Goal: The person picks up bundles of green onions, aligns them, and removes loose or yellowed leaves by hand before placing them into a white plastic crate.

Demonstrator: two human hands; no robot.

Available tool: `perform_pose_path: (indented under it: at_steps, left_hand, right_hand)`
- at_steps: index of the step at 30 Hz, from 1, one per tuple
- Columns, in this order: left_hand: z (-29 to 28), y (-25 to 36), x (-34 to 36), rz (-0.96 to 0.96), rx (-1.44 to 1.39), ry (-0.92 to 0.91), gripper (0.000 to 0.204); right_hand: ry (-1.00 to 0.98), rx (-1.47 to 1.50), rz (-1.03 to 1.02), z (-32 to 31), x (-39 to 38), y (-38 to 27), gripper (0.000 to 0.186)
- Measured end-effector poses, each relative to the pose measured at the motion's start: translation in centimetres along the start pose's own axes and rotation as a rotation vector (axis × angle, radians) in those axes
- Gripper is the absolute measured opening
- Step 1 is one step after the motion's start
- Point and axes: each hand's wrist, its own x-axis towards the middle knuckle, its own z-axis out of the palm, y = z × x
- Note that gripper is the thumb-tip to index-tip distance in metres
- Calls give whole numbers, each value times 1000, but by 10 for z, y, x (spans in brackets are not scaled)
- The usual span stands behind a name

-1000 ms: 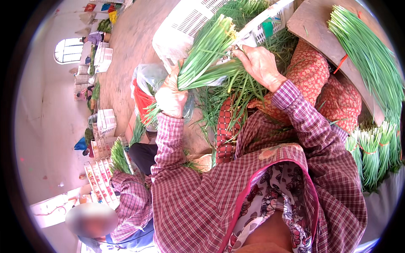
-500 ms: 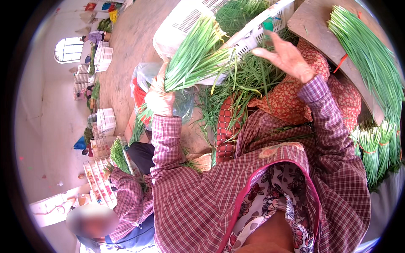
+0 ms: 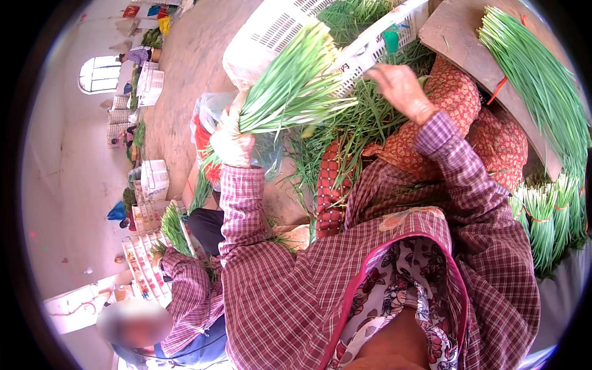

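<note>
My left hand (image 3: 233, 139) is closed around a thick bunch of garlic chives (image 3: 287, 86). The pale stem ends fan up and to the right, and some green leaf tips hang below the fist. My right hand (image 3: 404, 92) is held to the right of the bunch, apart from it, with nothing visible in it. Its fingers are slightly blurred but look loosely apart. Below it, loose green leaves (image 3: 364, 123) lie heaped over my lap and the red patterned cloth (image 3: 453, 92). Behind the bunch is a white plastic crate (image 3: 259, 46) holding more greens (image 3: 354, 21).
A board (image 3: 456, 31) at the right carries a long bundle of chives (image 3: 533, 80), with a red tie beside it. Tied bundles (image 3: 542, 225) stand below. A co-worker in a checked sleeve (image 3: 194, 283) sits at left, near a clear plastic bag (image 3: 268, 154). White crates (image 3: 154, 179) line the wall.
My right hand has moved a little left and down, its fingers drawing in from a wider spread. The stem ends of the held bunch have shifted slightly to the right.
</note>
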Motion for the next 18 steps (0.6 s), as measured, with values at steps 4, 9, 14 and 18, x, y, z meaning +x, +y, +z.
perform_pose_path:
  at_steps: [4, 9, 14, 18]
  left_hand:
    - [-3, -13, 1, -67, -211, -15, 54]
    - [0, -25, -1, -125, -685, 28, 49]
    - [-9, 1, 4, 15, -125, 0, 52]
    - [-4, 7, 8, 50, -134, 5, 55]
  right_hand:
    - [-205, -380, 63, -36, -8, 49, 32]
    - [-65, -161, -159, -52, 13, -9, 41]
    - [-121, 355, -168, -53, 35, -58, 32]
    - [-58, 161, -234, -40, 32, -73, 27]
